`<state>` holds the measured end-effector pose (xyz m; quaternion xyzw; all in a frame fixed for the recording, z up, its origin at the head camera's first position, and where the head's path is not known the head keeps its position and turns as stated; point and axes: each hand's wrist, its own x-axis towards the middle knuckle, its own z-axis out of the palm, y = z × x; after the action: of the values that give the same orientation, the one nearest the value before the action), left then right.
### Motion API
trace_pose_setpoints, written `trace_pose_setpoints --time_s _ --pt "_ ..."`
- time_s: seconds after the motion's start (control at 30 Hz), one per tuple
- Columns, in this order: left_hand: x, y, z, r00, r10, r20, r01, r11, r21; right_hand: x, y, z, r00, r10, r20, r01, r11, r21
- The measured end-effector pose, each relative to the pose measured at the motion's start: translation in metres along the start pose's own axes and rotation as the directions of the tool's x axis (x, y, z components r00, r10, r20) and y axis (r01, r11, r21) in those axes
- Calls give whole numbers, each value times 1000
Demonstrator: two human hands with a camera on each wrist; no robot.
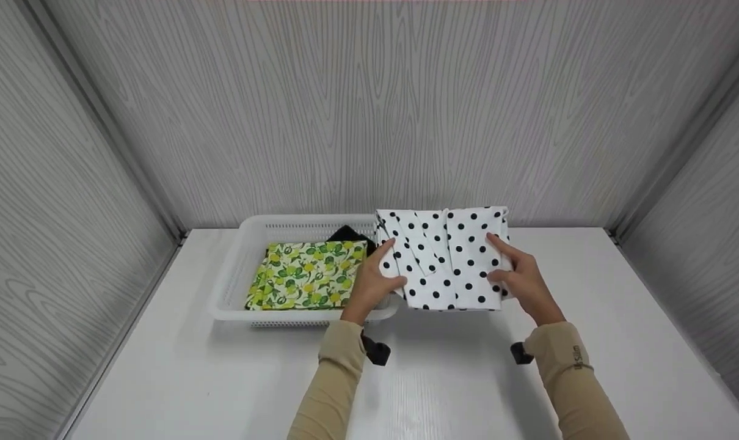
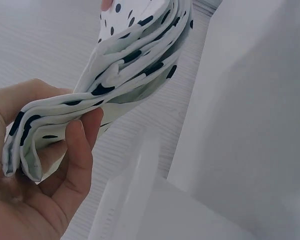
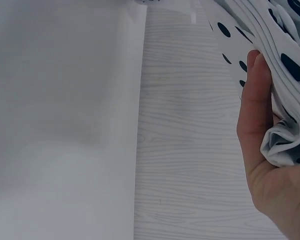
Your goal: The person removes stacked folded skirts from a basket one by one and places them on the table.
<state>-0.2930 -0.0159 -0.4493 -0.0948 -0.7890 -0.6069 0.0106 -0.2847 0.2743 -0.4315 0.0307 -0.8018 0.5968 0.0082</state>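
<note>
A folded white cloth with black polka dots (image 1: 461, 263) is held up between both hands, just right of a white plastic basket (image 1: 228, 275). My left hand (image 1: 372, 278) grips its left edge, thumb on one face and fingers on the other; the left wrist view shows several stacked layers of the cloth (image 2: 135, 65) in that grip. At the opposite edge my right hand (image 1: 522, 278) pinches the fold, its fingers (image 3: 257, 95) lying along the layers. Inside the basket lies a folded cloth with a lemon and leaf print (image 1: 308, 275).
Some black fabric (image 1: 347, 233) shows at the back of the basket, partly behind the lemon cloth. The white table (image 1: 589, 293) meets a grey wood-grain wall (image 1: 369, 110) at the back, with side walls left and right.
</note>
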Motion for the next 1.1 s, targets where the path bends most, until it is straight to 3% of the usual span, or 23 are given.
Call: trace_pose_setpoints --time_s 0.43,0.77,0.97,1.1 --pt "7 8 30 999 -28 -30 30 997 75 5 10 -24 1000 5 7 -4 1000 -27" --pt "11 9 48 999 28 -43 -21 986 166 7 21 -33 999 32 5 -32 998 -53" --pt "12 10 66 993 99 -61 -82 967 241 10 28 -38 1000 20 -2 -20 996 -84" --pt "14 7 80 990 113 -83 -84 953 291 11 33 -43 998 43 -37 -46 993 -109"
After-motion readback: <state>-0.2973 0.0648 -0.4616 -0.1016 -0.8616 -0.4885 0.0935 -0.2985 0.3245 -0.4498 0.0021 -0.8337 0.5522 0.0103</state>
